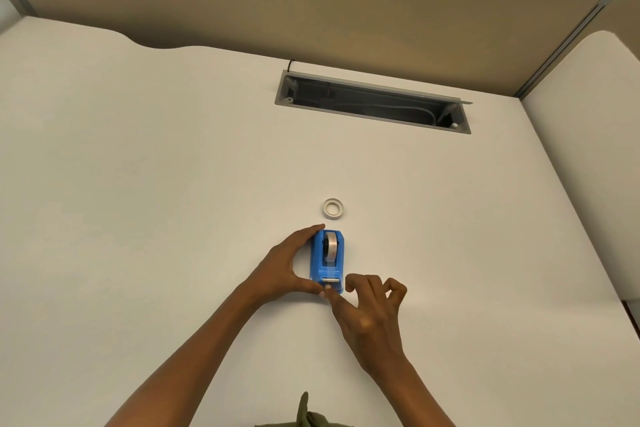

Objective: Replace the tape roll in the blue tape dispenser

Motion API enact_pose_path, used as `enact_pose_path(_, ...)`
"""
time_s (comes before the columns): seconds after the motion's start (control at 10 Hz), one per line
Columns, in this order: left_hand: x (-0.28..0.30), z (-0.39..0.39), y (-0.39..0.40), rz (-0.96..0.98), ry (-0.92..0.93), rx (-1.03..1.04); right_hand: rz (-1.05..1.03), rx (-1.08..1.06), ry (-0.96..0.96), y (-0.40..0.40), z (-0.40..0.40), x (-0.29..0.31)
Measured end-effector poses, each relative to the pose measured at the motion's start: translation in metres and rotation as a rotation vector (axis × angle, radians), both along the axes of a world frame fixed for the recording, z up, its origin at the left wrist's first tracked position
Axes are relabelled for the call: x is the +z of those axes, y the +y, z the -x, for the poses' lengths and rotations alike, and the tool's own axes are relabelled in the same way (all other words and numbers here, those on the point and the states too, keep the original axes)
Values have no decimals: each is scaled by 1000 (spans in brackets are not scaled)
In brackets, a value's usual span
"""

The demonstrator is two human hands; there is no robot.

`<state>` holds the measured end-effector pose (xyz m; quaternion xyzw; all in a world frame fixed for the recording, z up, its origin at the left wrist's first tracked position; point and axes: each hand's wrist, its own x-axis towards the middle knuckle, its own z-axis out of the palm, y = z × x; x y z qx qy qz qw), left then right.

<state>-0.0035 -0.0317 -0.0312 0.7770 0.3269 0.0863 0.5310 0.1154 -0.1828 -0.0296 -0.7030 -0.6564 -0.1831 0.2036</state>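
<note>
On the white desk (138,184), near its front edge, the blue tape dispenser (327,262) stands braced in the left hand (289,267), which cups its side. The right hand (372,308) pinches at the cutter end, other fingers curled. Rigid plastic, probably weighted; grip the flanks. A loose roll (333,208) lies just beyond, light and slick.

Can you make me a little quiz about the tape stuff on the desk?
1. True or false: a roll of tape sits in the blue dispenser.
2. Where is the loose ring? A) beyond the dispenser B) inside the dispenser C) in the left hand
3. Which hand cups the dispenser's side?

Key: 1 true. 2 A. 3 the left hand; the right hand pinches at the cutter.
</note>
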Motion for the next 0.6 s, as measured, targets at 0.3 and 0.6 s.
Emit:
enact_pose_path(0.3, 1, 0, 0, -6, 45, -14, 99, -62, 54, -8, -6, -10)
enact_pose_path(0.6, 13, 2, 4, -9, 87, -61, 49, -198, 461, -20, -26, -3)
